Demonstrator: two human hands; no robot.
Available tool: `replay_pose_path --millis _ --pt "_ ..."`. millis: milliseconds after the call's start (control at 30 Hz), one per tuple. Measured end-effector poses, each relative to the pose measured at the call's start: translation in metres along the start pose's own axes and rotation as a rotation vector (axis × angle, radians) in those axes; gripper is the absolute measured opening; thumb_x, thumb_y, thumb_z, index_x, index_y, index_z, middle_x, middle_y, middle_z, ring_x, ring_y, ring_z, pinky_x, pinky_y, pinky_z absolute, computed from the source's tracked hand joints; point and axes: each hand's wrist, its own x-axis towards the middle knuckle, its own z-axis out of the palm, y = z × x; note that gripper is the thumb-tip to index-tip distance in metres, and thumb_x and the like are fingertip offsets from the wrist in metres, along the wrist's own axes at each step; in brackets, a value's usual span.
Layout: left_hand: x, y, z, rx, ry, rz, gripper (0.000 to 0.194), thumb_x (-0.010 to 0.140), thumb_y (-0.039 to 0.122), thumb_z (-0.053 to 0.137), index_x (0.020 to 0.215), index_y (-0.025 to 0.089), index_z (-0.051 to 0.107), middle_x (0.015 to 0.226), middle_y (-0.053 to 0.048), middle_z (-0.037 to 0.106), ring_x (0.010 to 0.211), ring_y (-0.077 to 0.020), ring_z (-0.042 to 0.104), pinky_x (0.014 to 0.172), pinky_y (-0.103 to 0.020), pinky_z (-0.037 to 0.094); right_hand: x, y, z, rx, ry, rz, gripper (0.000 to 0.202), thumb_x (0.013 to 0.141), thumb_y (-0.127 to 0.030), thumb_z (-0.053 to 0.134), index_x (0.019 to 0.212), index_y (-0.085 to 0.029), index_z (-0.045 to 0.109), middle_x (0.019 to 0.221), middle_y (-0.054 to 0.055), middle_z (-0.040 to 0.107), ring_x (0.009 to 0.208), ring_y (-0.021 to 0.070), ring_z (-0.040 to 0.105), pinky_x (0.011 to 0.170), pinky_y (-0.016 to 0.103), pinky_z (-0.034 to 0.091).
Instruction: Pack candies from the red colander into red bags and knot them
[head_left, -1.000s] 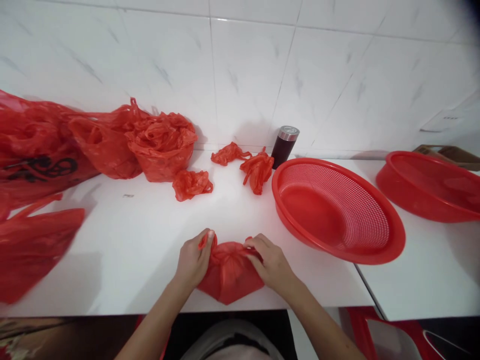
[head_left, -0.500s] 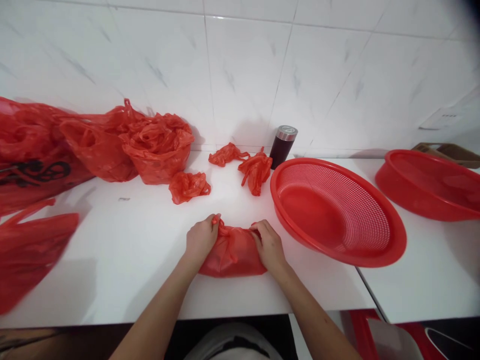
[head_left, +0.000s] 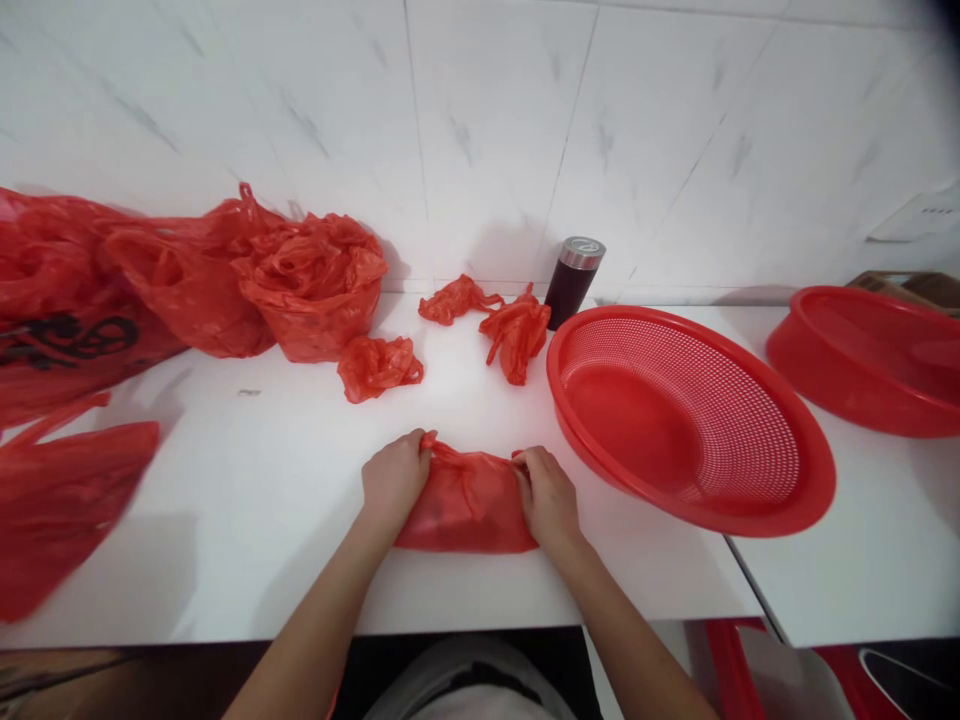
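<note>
A red plastic bag (head_left: 472, 505) lies on the white table in front of me, its upper edge drawn out between my two hands. My left hand (head_left: 396, 482) pinches the bag's upper left corner, where a bit of red plastic pokes above the thumb. At the upper right corner, my right hand (head_left: 549, 495) is closed on the bag with its fingers curled. Something darker shows faintly through the thin plastic, but I cannot make out what it is.
Crumpled red bags (head_left: 379, 368) lie beyond my hands. Fuller red bags (head_left: 315, 290) stand at the left. A dark tumbler (head_left: 574, 282) is by the wall. Rightward sit a red colander (head_left: 637, 430) and a red basin (head_left: 862, 375). The table edge (head_left: 465, 630) runs near me.
My hands have moved slightly apart, pulling the bag's upper edge wider and straighter. The view has shifted a little.
</note>
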Motion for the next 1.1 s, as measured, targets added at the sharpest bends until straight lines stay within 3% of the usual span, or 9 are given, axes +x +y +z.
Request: replay_pose_path --millis 133,233,400,533,633,800,967,1100 --pt "0.012 0.008 -0.003 0.000 -0.001 0.031 0.038 0.095 0.037 0.033 0.089 0.021 0.067 0.093 -0.011 0.071 0.088 -0.0272 0.064 0.062 -0.030 0.038 0.004 -0.001 0.004 -0.023 -0.014 0.033 0.020 0.092 -0.021 0.039 0.088 -0.020 0.058 0.088 0.007 0.061 0.085 0.0225 0.053 0.073 0.035 0.040" --pt "0.015 0.009 -0.010 -0.042 0.010 0.049 0.037 0.094 0.037 0.035 0.085 0.020 0.066 0.090 -0.011 0.071 0.085 -0.0275 0.063 0.063 -0.032 0.039 0.005 0.000 0.001 0.003 -0.026 0.064 0.019 0.091 -0.021 0.041 0.089 -0.020 0.059 0.091 0.007 0.062 0.088 0.0227 0.054 0.077 0.037 0.042" --pt "-0.012 0.004 -0.026 -0.217 0.117 0.054 0.047 0.098 0.046 0.021 0.086 0.023 0.060 0.089 -0.004 0.068 0.081 -0.0210 0.062 0.067 -0.031 0.044 0.006 -0.009 -0.019 0.184 -0.125 0.147 0.023 0.093 -0.029 0.046 0.111 -0.021 0.058 0.101 0.005 0.065 0.087 0.0165 0.062 0.078 0.031 0.050" --pt "-0.043 0.002 -0.013 -0.480 0.329 0.136 0.037 0.099 0.041 0.027 0.101 0.024 0.060 0.108 -0.004 0.062 0.103 -0.0205 0.057 0.087 -0.033 0.044 -0.001 -0.035 -0.015 0.224 -0.105 0.240 0.050 0.089 -0.043 0.056 0.132 -0.019 0.048 0.121 0.011 0.058 0.108 0.0228 0.058 0.093 0.039 0.048" --pt "-0.052 -0.001 0.008 -0.399 0.287 0.210 0.032 0.098 0.035 0.032 0.105 0.023 0.061 0.108 -0.005 0.062 0.102 -0.0214 0.055 0.087 -0.033 0.043 -0.009 -0.049 0.003 0.035 -0.056 0.121 0.062 0.084 -0.048 0.062 0.135 -0.017 0.045 0.126 0.014 0.055 0.114 0.0300 0.052 0.096 0.048 0.043" --pt "-0.042 -0.006 0.020 -0.246 0.181 0.226 0.022 0.094 0.025 0.039 0.098 0.022 0.060 0.093 -0.003 0.066 0.087 -0.0224 0.055 0.073 -0.033 0.042 -0.013 -0.042 0.017 -0.008 -0.114 -0.077 0.037 0.094 -0.046 0.052 0.120 -0.019 0.056 0.111 0.009 0.061 0.099 0.0242 0.057 0.088 0.039 0.047" --pt "-0.031 -0.002 0.013 -0.170 0.119 0.200 0.016 0.088 0.020 0.042 0.090 0.023 0.058 0.077 -0.003 0.060 0.070 -0.0215 0.055 0.060 -0.030 0.035 -0.005 -0.035 0.013 0.012 -0.120 -0.067 0.029 0.096 -0.047 0.047 0.098 -0.021 0.060 0.091 0.004 0.061 0.082 0.0190 0.057 0.075 0.030 0.046" --pt "-0.030 -0.001 0.014 -0.129 0.088 0.170 0.018 0.087 0.021 0.041 0.093 0.023 0.058 0.074 -0.003 0.056 0.064 -0.0212 0.052 0.057 -0.028 0.031 -0.003 -0.036 0.014 -0.020 -0.132 -0.069 0.036 0.098 -0.049 0.043 0.079 -0.020 0.054 0.076 0.001 0.057 0.070 0.0159 0.053 0.066 0.027 0.040"
